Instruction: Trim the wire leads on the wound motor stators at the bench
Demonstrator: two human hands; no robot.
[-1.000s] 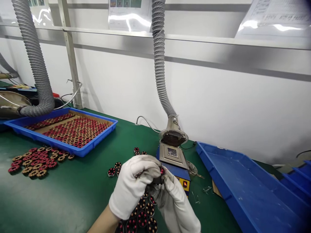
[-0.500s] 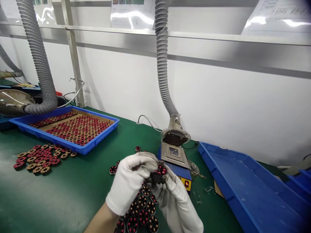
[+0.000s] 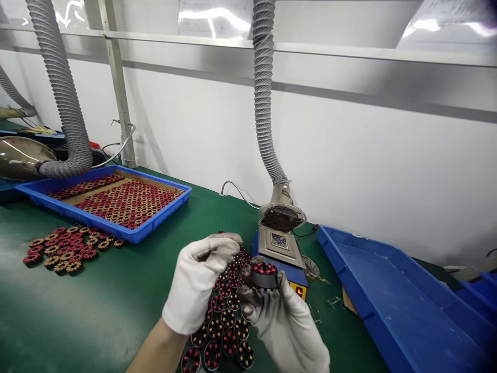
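So the hands had just come apart a bit. The right hand [image 3: 285,324] in its grubby glove was gripping a dark round holder with a red-wound coil part [image 3: 264,274] on top, low centre of frame, now in plain view. The left hand [image 3: 200,280] had drifted left, fingers curled shut, maybe pinching something small, couldn't tell. Looked like one piece was getting handled at a time.

Blue tray [image 3: 163,217] at middle left was packed with coils; the big blue bin [image 3: 349,269] at lower right looked bare inside.
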